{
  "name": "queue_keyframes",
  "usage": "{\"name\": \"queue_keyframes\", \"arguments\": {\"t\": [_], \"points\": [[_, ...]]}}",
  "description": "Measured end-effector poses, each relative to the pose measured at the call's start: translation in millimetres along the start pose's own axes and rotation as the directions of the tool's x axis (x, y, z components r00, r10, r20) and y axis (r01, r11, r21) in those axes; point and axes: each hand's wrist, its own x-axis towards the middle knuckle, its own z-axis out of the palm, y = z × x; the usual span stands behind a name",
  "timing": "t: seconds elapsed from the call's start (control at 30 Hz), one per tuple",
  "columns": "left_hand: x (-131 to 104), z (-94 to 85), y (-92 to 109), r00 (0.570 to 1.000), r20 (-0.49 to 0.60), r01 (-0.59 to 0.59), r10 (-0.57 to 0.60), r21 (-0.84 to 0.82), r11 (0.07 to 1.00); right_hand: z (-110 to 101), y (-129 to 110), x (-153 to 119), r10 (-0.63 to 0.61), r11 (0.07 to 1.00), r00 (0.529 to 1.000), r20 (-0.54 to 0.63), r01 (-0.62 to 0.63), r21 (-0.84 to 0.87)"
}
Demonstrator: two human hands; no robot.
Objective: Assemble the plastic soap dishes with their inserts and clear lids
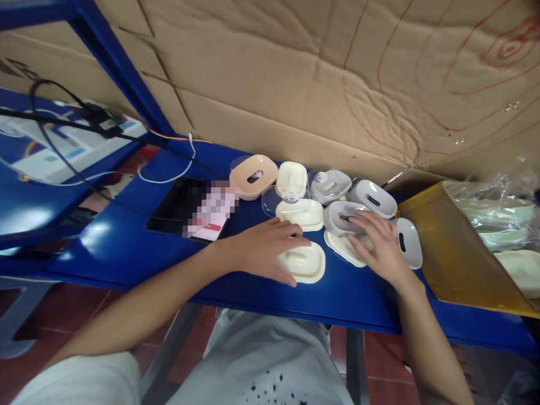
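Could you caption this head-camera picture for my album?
Left hand at a cream dish, right hand on a slotted grey piece, over a blue table.

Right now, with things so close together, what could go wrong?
The right hand, on a glossy grey oval plastic cover, might knock the matching grey slotted cover just behind it. The left hand, its wrist close to a black rectangular device with a lit screen, could nudge that.

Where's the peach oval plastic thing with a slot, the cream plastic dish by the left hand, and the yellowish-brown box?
Peach oval plastic thing [253, 166]: head view, top surface, above the slot.
Cream plastic dish [307, 263]: head view, middle of its upper face.
Yellowish-brown box [455, 253]: head view, left side wall.
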Motion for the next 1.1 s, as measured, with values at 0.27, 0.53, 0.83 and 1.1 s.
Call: {"name": "queue_keyframes", "arguments": {"t": [0.27,0.53,0.83,1.1], "points": [[5.4,10.5,8.5,0.993,-0.009,0.116,-0.116,-0.030,0.993,5.3,-6.5,-5.9,-0.067,0.996,0.997,-0.043,0.070,0.056],[0.6,8.1,11.5,0.970,-0.102,0.206,-0.223,-0.150,0.967,13.5,-60.8,0.2,-0.286,0.937,0.958,-0.003,0.280,0.208],[-12.2,-3.8,7.2,0.981,0.112,0.173,-0.160,-0.118,0.978,20.2,-79.8,-0.3,-0.389,0.911,0.920,0.037,0.379,0.162],[-15.4,-7.9,3.4,0.985,0.107,0.147,-0.133,-0.142,0.979,24.4,-77.3,-0.9,-0.413,0.897,0.909,0.058,0.395,0.197]]}}
